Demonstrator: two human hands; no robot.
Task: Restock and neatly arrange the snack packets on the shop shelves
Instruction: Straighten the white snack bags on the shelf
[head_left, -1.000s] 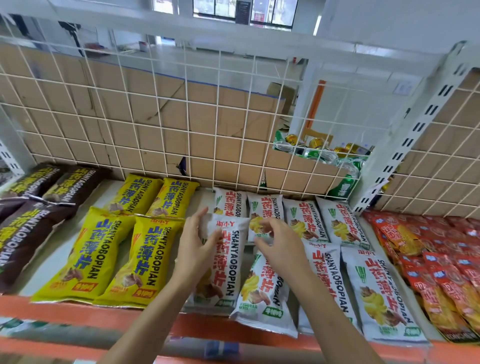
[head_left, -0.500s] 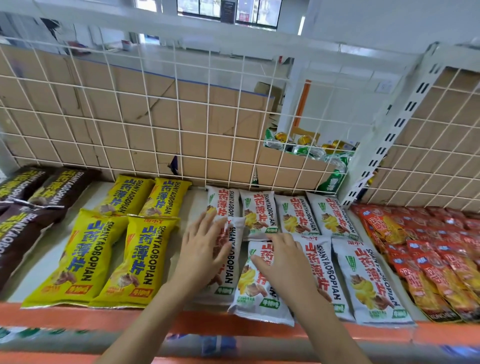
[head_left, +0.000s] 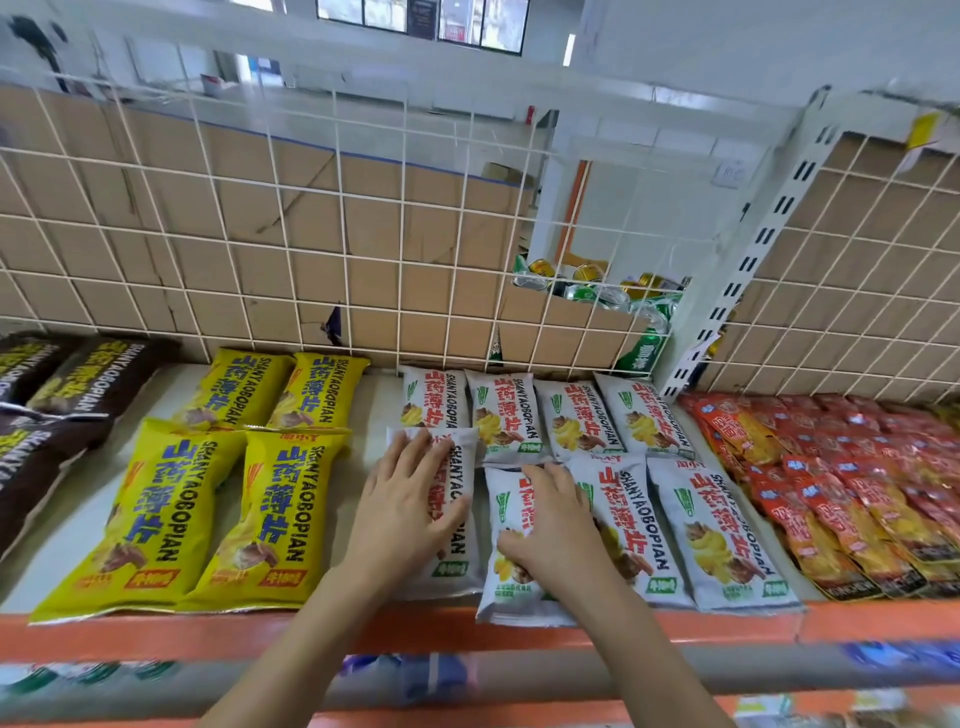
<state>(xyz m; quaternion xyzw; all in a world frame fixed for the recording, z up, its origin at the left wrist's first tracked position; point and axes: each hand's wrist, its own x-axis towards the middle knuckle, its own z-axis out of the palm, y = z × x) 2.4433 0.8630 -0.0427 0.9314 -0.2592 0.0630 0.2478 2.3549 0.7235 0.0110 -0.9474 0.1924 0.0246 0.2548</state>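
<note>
Brown packets: are lying at the left end of the shelf, partly cut off by the frame.
Yellow packets: four are lying flat in two rows just right of the brown ones, the near pair reaching the orange lip.
Left hand: is pressing palm-down, fingers straight and slightly spread, on the leftmost near white packet.
Right hand: is resting palm-down, fingers loosely extended and thumb out to the left, on the next white packet, which is overhanging the orange lip a little.
Other white packets: two more are lying in the near row to the right, touching side by side; four are sitting in the far row against the wire grid.
Cardboard: is standing behind the grid.
Cans: are showing through the grid, far right of centre.
Red packets: are lying overlapped at the right end of the shelf, just beside the white ones.
</note>
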